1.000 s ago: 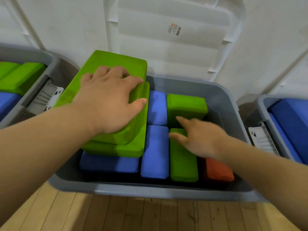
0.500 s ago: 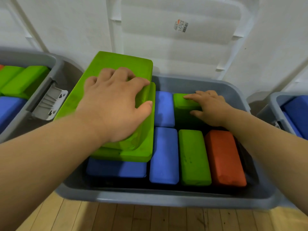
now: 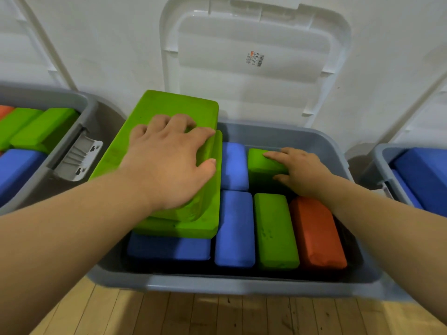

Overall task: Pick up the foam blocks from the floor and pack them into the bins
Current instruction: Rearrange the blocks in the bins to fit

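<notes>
**Foam blocks in the middle bin, both hands on green blocks**

A grey middle bin (image 3: 242, 285) stands on a wooden floor (image 3: 217, 315), and its white lid (image 3: 254, 76) stands upright behind it against the wall. A left bin (image 3: 50, 99) and a right bin (image 3: 377, 153) flank it, and each holds coloured blocks. Inside the middle bin, blocks lie flat, side by side: a blue block (image 3: 234, 228), a front green block (image 3: 275, 230) and an orange block (image 3: 316, 233) along the near side. A low blue block (image 3: 169, 247) lies at the near left. An upper green block (image 3: 169, 105) lies tilted on a lower green block (image 3: 208, 223) over the bin's left part. The left hand (image 3: 167, 165) lies on the upper green block, fingers bent onto its top and thumb hooked over its right edge. The right hand (image 3: 300, 170) grips a back green block (image 3: 258, 160) at the bin's far side, fingers over its top and thumb against its near face.
</notes>
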Tool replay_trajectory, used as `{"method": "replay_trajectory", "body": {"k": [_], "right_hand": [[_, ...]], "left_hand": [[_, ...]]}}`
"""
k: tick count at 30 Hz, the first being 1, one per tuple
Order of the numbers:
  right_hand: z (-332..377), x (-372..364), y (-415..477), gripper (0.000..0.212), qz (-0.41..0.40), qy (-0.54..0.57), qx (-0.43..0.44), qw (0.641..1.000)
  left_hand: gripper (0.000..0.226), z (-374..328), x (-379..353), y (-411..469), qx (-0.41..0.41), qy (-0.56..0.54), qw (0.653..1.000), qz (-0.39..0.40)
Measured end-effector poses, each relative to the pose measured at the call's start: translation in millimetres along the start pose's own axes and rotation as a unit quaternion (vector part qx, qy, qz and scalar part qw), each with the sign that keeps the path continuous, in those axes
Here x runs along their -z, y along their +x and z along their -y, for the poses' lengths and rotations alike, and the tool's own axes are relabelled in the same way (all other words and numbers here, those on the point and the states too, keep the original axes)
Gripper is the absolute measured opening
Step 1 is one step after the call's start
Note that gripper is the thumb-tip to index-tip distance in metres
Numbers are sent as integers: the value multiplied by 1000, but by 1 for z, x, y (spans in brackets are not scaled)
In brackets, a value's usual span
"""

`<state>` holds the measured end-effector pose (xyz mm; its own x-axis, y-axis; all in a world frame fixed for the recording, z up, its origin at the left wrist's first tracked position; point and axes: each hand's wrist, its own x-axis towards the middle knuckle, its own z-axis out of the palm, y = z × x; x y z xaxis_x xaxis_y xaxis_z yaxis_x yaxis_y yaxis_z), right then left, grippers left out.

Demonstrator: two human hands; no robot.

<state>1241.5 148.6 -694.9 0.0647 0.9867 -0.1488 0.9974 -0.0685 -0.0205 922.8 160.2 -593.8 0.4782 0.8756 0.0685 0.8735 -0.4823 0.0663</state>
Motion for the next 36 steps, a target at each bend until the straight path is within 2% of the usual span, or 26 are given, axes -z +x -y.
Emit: {"method": "replay_trajectory", "body": {"k": [2, 6, 10, 15, 19, 26, 36], "right_hand": [[2, 8, -7, 70, -26, 11, -37, 999], [2, 54, -22, 70, -139, 141, -116, 973], [11, 107, -42, 72, -205, 172, -144, 953], [8, 138, -48, 61, -267, 258, -174, 912], [13, 137, -45, 59, -236, 271, -173, 917], [25, 131, -47, 66, -183, 202, -163, 948], [41, 125, -39, 76, -152, 216, -159, 951]], "left_hand": [[75, 0, 0, -2, -2, 4, 1000, 4], [78, -2, 0, -6, -8, 18, 1000, 4], [80, -4, 1, -5, -7, 19, 1000, 12], [85, -8, 3, -6, -7, 25, 1000, 16], [85, -9, 4, -9, -4, 21, 1000, 17], [84, -8, 7, -11, -11, 16, 999, 29], [77, -5, 7, -6, -17, -3, 1000, 26]]}}
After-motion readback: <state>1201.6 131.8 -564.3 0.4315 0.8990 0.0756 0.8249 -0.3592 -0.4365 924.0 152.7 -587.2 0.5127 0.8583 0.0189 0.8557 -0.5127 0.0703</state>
